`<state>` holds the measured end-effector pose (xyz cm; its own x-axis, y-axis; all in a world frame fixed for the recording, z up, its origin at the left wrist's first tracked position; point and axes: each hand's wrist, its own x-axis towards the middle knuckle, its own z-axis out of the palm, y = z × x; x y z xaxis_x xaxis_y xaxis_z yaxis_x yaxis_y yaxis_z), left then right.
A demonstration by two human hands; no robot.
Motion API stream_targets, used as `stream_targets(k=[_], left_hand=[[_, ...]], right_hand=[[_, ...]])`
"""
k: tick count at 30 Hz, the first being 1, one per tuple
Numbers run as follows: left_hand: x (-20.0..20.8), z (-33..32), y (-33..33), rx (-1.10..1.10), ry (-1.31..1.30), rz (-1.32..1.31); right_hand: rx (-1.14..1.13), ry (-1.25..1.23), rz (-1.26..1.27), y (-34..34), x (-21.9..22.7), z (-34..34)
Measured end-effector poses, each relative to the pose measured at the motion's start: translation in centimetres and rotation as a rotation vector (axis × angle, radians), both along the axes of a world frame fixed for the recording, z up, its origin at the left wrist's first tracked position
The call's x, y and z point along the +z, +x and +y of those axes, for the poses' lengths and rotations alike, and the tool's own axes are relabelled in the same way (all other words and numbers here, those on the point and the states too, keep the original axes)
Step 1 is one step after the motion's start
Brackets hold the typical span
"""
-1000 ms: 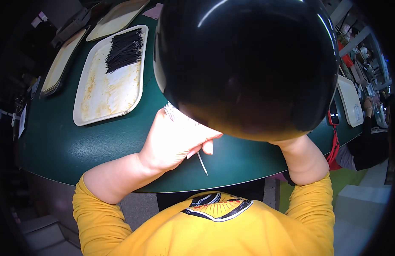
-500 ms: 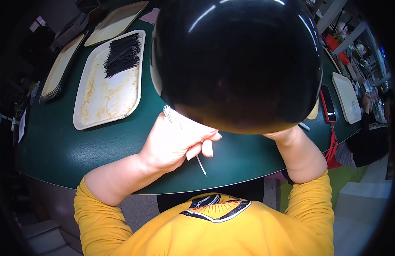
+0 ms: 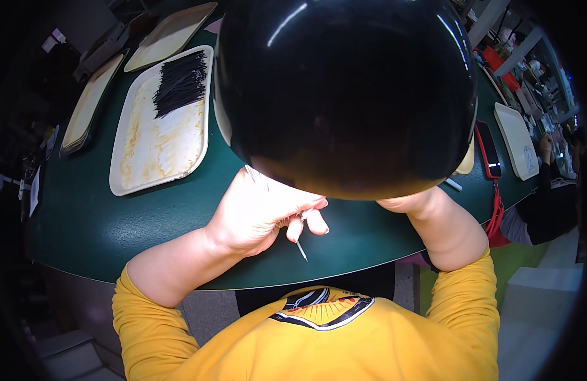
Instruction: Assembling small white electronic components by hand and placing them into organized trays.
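Observation:
My left hand (image 3: 255, 213) is closed around a bunch of thin white strands, perhaps wires. Their tips poke out above the hand at the edge of the dome, and one white strand (image 3: 302, 249) hangs below the fingers. A large glossy black dome (image 3: 347, 95), like a lamp shade, covers the middle of the view. Beneath its lower right rim my right hand (image 3: 411, 202) is mostly hidden, and its fingers do not show. Bright light falls on the left hand under the dome.
On the green table (image 3: 154, 222), a stained cream tray (image 3: 157, 152) at left carries a pile of black strands (image 3: 180, 82). Other trays (image 3: 170, 37) stand behind it. At right lie a red-cased phone (image 3: 489, 151) with a red strap and another tray (image 3: 515, 136). Beyond sits another person (image 3: 541, 209).
My right hand has shifted slightly left under the dome. The left hand's lower fingers have moved a little right, and less of the hanging strand shows. The dome appears slightly farther left.

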<state>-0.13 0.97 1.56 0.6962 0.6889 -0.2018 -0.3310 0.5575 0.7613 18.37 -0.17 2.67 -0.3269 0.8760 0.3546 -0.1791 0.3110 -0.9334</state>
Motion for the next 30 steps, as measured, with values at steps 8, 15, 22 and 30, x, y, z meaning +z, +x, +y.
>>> stream_targets(k=[8, 15, 22, 30], left_hand=[[0.2, -0.3, 0.1, 0.002, 0.165, -0.012], [0.0, -0.5, 0.5, 0.051, 0.205, 0.027], [0.2, -0.1, 0.5, -0.02, 0.282, 0.088], [0.1, -0.1, -0.3, -0.018, 0.176, 0.056]], right_hand=[[0.289, -0.2, 0.151, 0.9, 0.9, 0.0], [-0.076, -0.022, 0.041, -0.5, 0.4, -0.7], [-0.288, 0.541, -0.472, 0.2, 0.7, -1.3], [-0.188, 0.442, -0.325, 0.6, 0.2, -0.1]])
